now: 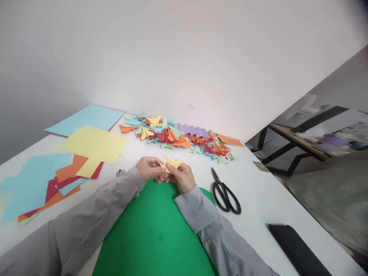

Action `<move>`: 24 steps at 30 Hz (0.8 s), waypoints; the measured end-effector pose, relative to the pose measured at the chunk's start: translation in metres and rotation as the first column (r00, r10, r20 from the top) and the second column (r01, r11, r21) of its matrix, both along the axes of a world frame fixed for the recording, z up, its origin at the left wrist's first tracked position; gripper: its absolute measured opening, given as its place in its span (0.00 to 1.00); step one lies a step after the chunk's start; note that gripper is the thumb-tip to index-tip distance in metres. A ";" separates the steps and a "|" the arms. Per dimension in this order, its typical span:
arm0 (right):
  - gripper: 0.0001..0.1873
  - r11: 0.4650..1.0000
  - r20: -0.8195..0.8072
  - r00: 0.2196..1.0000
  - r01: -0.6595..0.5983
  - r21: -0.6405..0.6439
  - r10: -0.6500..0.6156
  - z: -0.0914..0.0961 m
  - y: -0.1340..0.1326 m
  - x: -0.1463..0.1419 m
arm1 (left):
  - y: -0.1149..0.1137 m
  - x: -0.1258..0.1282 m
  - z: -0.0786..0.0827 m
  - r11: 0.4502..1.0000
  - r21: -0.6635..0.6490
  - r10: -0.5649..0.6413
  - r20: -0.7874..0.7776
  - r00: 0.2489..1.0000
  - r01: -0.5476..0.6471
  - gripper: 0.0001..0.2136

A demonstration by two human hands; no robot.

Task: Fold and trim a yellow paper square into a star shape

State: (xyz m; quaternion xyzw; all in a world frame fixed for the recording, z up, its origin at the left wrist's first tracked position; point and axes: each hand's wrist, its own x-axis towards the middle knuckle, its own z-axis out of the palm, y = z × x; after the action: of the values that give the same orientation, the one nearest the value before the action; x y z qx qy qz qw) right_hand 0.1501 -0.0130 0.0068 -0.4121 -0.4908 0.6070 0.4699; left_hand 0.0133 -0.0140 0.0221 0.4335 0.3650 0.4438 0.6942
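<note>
Between my two hands is a small folded piece of yellow paper (174, 163) with pointed corners. My left hand (150, 168) pinches its left end, fingers closed. My right hand (184, 177) grips the right part, its thumb pressed on top. Both hands are above the far end of a green sheet (155, 230). Beyond them lies a long pile of small folded paper pieces (166, 134) in orange, red, yellow, blue and green, with several purple ones (195, 131) at the back. Black-handled scissors (224, 193) rest to the right of my right hand, tip pointing away.
On the left are a large light blue sheet (89, 118), a yellow sheet (94, 143) and a stack of cut coloured papers (37, 180). A black flat object (296, 247) lies at the right front. Past the table's right edge stands another table (287, 138) with black legs.
</note>
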 end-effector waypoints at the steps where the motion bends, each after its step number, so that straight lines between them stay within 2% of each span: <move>1: 0.15 1.000 0.011 1.000 -0.009 0.012 0.009 0.001 -0.001 0.000 | 0.000 0.000 0.000 1.000 0.004 -0.004 -0.007 1.000 0.004 0.17; 5: 0.20 0.997 0.083 0.996 -0.031 0.067 0.025 0.005 -0.004 -0.003 | 0.000 -0.001 -0.002 1.000 0.026 -0.013 -0.021 1.000 0.014 0.17; 10: 0.16 0.994 0.071 0.997 0.025 0.104 -0.033 0.006 -0.006 -0.003 | -0.002 0.000 0.000 0.997 0.041 -0.055 -0.082 0.995 0.058 0.16; 18: 0.16 0.999 -0.015 0.999 0.036 0.009 -0.036 0.005 -0.004 -0.003 | -0.004 0.001 0.004 0.996 0.019 -0.080 -0.102 0.992 0.082 0.16; 24: 0.16 0.999 -0.042 0.998 0.049 -0.010 -0.050 0.004 -0.002 -0.002 | 0.001 0.001 -0.001 0.999 -0.049 -0.004 -0.005 1.000 0.003 0.19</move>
State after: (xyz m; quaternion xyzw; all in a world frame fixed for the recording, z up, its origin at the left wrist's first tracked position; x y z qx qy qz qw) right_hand 0.1482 -0.0155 0.0112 -0.4134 -0.4675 0.6060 0.4933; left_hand 0.0146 -0.0126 0.0211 0.4181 0.3769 0.4323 0.7044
